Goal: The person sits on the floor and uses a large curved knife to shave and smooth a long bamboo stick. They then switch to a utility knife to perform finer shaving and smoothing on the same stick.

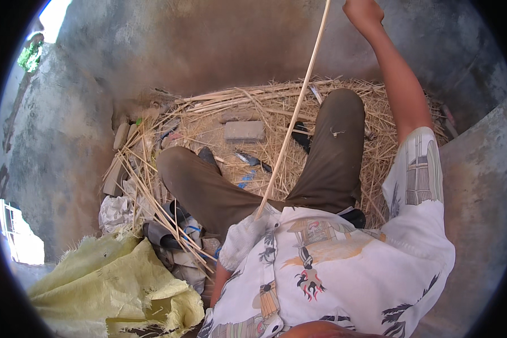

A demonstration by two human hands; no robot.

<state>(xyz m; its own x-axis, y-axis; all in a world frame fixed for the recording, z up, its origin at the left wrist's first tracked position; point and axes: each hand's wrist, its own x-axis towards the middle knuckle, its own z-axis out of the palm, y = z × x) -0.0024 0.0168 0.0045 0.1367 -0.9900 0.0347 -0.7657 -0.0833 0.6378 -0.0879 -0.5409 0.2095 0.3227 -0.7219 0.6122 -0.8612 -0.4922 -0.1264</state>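
Printed white shirt [343, 265] fills the lower frame, nearest the lens; I see the person seated, knees apart in dark brown trousers [327, 163].

Right hand [364, 12]: raised high at top of frame, arm fully extended. Fist looks clenched, but the long pale cane strip [296, 107] passes just left of it; I can't confirm from this view whether the fingers actually grip it. Strip runs from the top edge diagonally down betw. the knees and ends at the lap, approx. at the shirt hem.

Left hand: not in view. Only part of the left forearm [222, 281] shows below the sleeve, low left of the torso. State can't be told.

Surroundings, per my remote view:
- Heap of straw and split cane strips [253, 101] covers the ground ahead of and under the legs.
- Grey rectangular block [244, 130] lies on the straw betw. the knees, well apart from both hands.
- Dark blade-like tool [252, 160] lies just below the block; exact type unclear.
- Yellow woven sack [112, 281], frayed edges, lower left beside the left leg.
- Crumpled white cloth [115, 211] and dark scraps sit betw. sack and straw.
- Rough concrete wall [208, 39] behind.
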